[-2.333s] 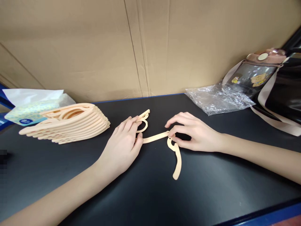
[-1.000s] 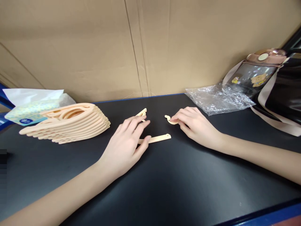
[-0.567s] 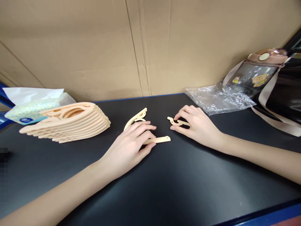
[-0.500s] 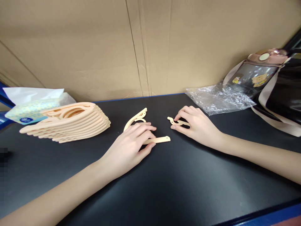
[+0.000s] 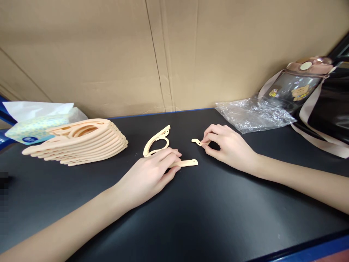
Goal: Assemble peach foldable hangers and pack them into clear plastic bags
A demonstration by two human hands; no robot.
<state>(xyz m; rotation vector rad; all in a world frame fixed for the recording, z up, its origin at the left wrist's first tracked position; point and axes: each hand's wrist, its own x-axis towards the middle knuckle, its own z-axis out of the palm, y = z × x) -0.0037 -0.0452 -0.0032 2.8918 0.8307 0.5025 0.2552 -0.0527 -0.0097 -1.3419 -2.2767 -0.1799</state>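
Observation:
My left hand point(image 5: 152, 169) rests low over the black table, its thumb and fingers closed on a cream plastic hanger arm point(image 5: 189, 163) whose holed end sticks out to the right. Just beyond those fingers lies a curved hanger piece point(image 5: 148, 145) with a rounded loop; the hand hides where it ends. My right hand point(image 5: 229, 145) pinches a small cream hanger hook point(image 5: 196, 142) between thumb and fingertips, its bent tip pointing left. A gap separates the hook from the arm.
At the left, a stack of folded cream hangers point(image 5: 92, 149) stands before a tissue pack point(image 5: 35, 127). Toward the back right are a crinkled clear plastic bag point(image 5: 245, 114) and a strapped drink bottle point(image 5: 297, 85). A cardboard wall point(image 5: 109, 58) closes off the back.
My right hand's fingers have shifted along the hook and now pinch it nearer its tip; the hook has turned and moved slightly left. My left hand has drawn back slightly, uncovering more of the loop.

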